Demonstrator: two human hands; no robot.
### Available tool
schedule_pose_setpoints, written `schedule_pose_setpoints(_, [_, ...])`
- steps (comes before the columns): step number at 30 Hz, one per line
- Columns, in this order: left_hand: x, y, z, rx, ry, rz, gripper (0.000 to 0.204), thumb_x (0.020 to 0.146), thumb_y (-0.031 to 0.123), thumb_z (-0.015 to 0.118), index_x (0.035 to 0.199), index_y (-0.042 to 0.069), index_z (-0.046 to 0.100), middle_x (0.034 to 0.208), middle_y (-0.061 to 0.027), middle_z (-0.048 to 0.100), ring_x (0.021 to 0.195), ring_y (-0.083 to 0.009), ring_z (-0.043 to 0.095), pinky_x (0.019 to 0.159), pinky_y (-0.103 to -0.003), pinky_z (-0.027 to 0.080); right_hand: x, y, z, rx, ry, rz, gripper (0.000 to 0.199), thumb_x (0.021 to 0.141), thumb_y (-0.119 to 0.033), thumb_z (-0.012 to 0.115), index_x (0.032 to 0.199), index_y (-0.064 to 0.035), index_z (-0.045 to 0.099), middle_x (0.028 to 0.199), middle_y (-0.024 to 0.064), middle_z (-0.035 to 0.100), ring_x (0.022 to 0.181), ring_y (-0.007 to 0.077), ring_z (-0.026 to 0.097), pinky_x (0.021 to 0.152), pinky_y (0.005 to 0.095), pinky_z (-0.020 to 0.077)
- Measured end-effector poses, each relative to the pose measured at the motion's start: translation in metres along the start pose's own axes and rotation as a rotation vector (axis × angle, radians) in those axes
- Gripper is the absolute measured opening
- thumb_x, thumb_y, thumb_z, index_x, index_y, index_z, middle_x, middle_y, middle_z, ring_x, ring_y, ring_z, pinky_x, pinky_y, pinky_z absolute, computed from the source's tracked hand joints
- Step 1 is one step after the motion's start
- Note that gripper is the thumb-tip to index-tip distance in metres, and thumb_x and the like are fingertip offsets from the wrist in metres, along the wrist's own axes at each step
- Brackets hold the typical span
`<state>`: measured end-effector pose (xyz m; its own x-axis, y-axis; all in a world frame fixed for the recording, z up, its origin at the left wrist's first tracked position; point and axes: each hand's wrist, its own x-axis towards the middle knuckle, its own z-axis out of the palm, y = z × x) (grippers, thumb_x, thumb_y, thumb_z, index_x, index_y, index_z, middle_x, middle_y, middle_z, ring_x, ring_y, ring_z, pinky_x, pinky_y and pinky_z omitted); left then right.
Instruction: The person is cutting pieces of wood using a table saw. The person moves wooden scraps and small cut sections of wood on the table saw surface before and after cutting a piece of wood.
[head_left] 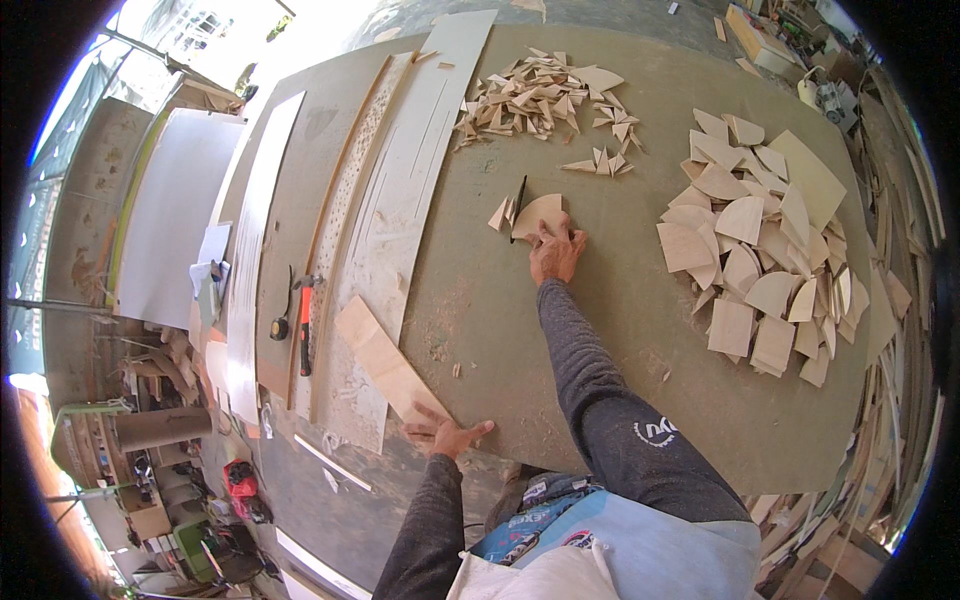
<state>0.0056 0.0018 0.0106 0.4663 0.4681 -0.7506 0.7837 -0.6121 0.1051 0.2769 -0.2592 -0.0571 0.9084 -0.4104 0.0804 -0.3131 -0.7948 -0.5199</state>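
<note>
My right hand (557, 252) reaches to the middle of the table, its bent fingers on the near edge of a fan-shaped piece of thin wood (543, 213). Just left of that piece lies a slim black tool (519, 208), its exact kind unclear. Small pointed wood offcuts (498, 215) sit on the tool's other side. My left hand (445, 435) is at the table's near edge, thumb stretched to the right and fingers spread over the near end of a long, narrow wooden board (385, 358). That board lies slantwise, partly on a dusty white strip (368, 270).
A loose heap of curved wood pieces (765, 240) covers the table's right side; pointed offcuts (530, 95) are piled at the far side. On the left lie a hammer (305, 325) with a red and black handle and a tape measure (279, 328). Stacked wood strips (900, 300) line the right.
</note>
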Motion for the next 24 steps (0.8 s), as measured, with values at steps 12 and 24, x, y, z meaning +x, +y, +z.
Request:
schedule_pose_setpoints(12, [0.000,0.001,-0.001,0.015,-0.005,0.006,0.181,0.045,0.069,0.095,0.145,0.007,-0.043,0.143,-0.0483,-0.039,0.136,-0.0620,-0.037,0.109,-0.078,-0.003,0.002,-0.003,0.004,-0.022,-0.003,0.054,0.041,0.090,-0.029,0.070,0.131,-0.0253,0.071,0.150,0.0098,0.042,0.117,0.0319,0.042,0.106,0.0422,0.0369])
schedule_pose_setpoints(24, [-0.006,-0.008,0.006,-0.108,0.082,0.111,0.172,0.053,0.068,0.092,0.150,0.006,-0.036,0.142,-0.0490,-0.039,0.134,-0.0629,-0.038,0.108,-0.078,-0.005,0.014,0.001,0.001,0.002,0.128,0.064,0.040,0.088,-0.043,0.071,0.122,-0.0225,0.076,0.142,0.0098,0.049,0.117,0.0334,0.045,0.106,0.0461,0.0371])
